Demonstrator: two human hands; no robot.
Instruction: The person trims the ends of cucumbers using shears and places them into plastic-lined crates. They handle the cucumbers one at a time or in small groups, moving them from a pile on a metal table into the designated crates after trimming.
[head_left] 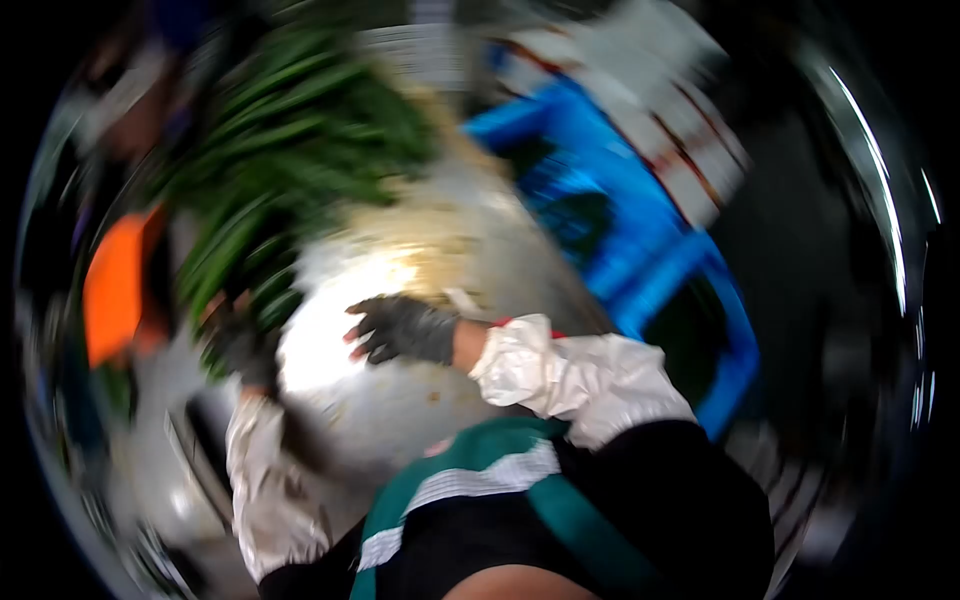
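A large heap of long green vegetables (pixel 300 130) lies on the metal table (pixel 370 400), blurred by motion. My left hand (pixel 240 345), in a dark fingerless glove, is at the heap's lower end, touching or right beside the green stalks; its fingers are smeared and their grip is unclear. Over the shiny table surface, to the right of the heap's lower end, my right hand (pixel 405 330) is in a similar glove. Its fingers are spread, bare fingertips pointing left, and nothing shows in it.
Blue crates or bags (pixel 620 270) with dark green contents stand along the table's right side. White boxes (pixel 650 90) lie behind them. An orange object (pixel 115 290) is at the left, near a blurred person (pixel 135 110). A printed paper (pixel 415 55) shows at the far end.
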